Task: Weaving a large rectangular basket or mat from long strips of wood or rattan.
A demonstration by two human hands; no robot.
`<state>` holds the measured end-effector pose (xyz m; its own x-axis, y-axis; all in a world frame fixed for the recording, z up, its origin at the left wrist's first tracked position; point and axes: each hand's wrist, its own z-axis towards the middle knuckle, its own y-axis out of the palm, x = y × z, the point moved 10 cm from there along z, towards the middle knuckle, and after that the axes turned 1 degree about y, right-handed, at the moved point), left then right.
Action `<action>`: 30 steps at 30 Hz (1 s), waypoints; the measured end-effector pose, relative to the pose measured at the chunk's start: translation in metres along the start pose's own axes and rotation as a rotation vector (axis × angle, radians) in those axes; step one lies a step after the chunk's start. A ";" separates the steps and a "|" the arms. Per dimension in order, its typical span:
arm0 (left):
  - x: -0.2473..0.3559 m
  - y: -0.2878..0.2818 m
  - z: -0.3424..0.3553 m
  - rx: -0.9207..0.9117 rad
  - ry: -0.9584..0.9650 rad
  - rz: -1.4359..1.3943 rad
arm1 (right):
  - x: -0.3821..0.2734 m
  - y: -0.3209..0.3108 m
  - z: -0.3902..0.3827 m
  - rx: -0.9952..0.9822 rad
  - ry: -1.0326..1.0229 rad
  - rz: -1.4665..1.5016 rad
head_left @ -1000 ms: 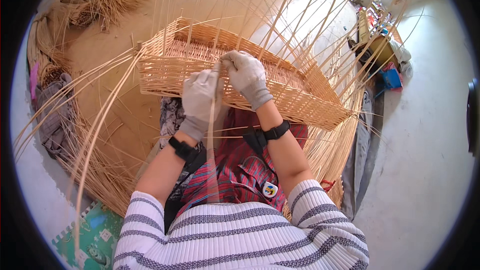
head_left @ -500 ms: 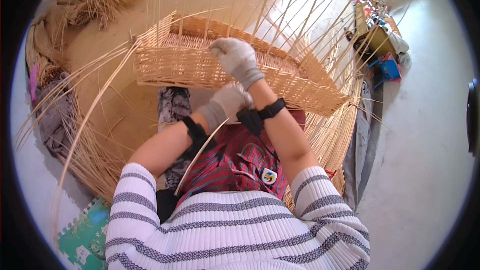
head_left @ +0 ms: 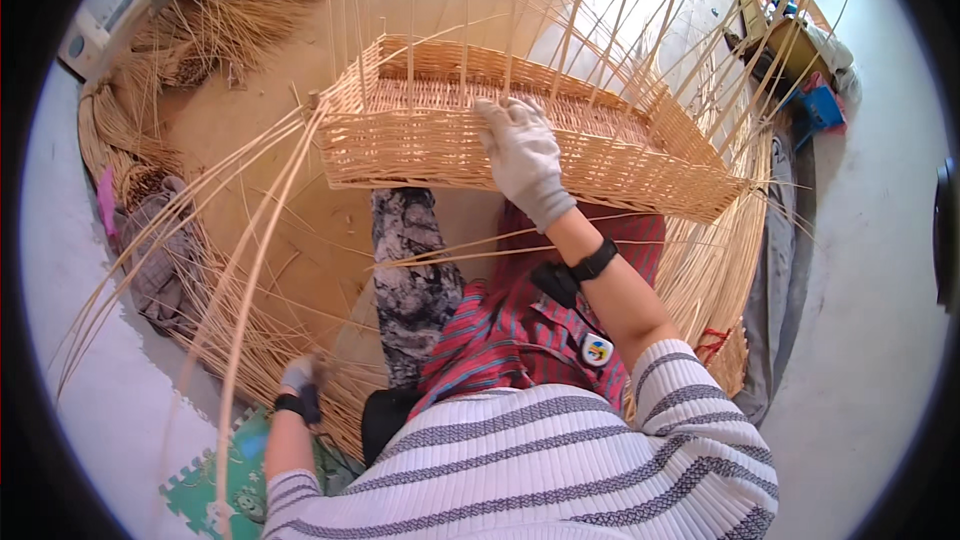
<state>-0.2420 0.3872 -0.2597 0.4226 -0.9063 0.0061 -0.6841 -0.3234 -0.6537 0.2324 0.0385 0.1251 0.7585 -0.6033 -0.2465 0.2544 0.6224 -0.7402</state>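
Note:
A long woven wicker basket [head_left: 620, 175] with upright stakes lies across the upper middle, over my legs. My right hand [head_left: 522, 155], in a pale glove, grips its near rim with curled fingers. Long loose canes [head_left: 262, 240] stick out from its left end. My left hand [head_left: 300, 377], gloved and blurred, is low at the left among the bundled canes [head_left: 335, 410] on the floor, away from the basket. Its fingers are too smeared and hidden to read.
Cane piles [head_left: 240, 10] lie at the upper left and a long bundle [head_left: 700, 290] at my right. A green foam mat [head_left: 195, 485] is at the lower left. A cluttered yellow stand [head_left: 790, 50] and blue plastic item [head_left: 820, 110] stand by the right wall.
My left hand has left the basket and moved down to the floor canes at the left. My right hand stays on the near rim, shifted right in view with the basket.

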 end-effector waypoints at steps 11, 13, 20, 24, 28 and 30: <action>0.155 -0.439 -0.054 1.222 0.578 -1.494 | -0.157 0.030 0.008 -0.256 -0.003 0.649; 0.170 -0.462 -0.070 1.287 0.634 -1.548 | -0.175 0.031 0.017 -0.289 -0.028 0.712; 0.172 -0.452 -0.070 1.207 0.691 -1.188 | -0.231 0.041 0.040 -0.250 -0.284 0.411; 0.174 -0.486 -0.022 0.528 1.031 -1.441 | -0.237 0.030 0.034 -0.176 -0.315 0.433; 0.204 -0.513 -0.006 0.008 1.172 -1.305 | -0.227 0.021 0.017 -0.251 -0.277 0.377; 0.220 -0.510 -0.008 -0.137 1.228 -1.291 | -0.211 0.026 0.006 -0.343 -0.258 0.422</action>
<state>0.1955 0.3511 0.0810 0.0797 0.2719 0.9590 -0.3772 -0.8823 0.2815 0.0824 0.1847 0.1615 0.8841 -0.1715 -0.4348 -0.2758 0.5596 -0.7815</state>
